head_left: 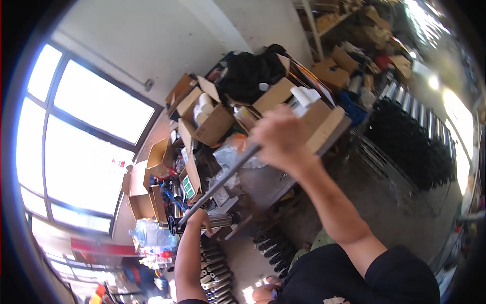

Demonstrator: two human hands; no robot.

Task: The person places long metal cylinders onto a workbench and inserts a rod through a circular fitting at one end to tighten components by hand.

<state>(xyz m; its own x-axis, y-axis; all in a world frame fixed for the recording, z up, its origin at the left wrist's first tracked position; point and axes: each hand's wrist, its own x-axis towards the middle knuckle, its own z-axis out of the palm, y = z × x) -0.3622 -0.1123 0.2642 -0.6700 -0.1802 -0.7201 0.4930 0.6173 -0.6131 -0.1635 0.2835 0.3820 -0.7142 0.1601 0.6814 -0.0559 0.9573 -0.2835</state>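
My right hand (279, 138) is closed around the upper end of a long thin metal rod (217, 185). The rod slants down and to the left toward a shiny metal cylinder (215, 221) lying on the workbench. My left hand (198, 220) grips the rod's lower end right where it meets the cylinder, next to a black round part (172, 224). The image is strongly tilted and my right hand is a little blurred.
The workbench (263, 180) carries several open cardboard boxes (210, 124), plastic bags (230, 154), a black bag (248, 73) and white rolls. Rows of black cylindrical parts (410, 142) stand at the right, more lie below the bench (273, 248). A large bright window (86, 142) fills the left.
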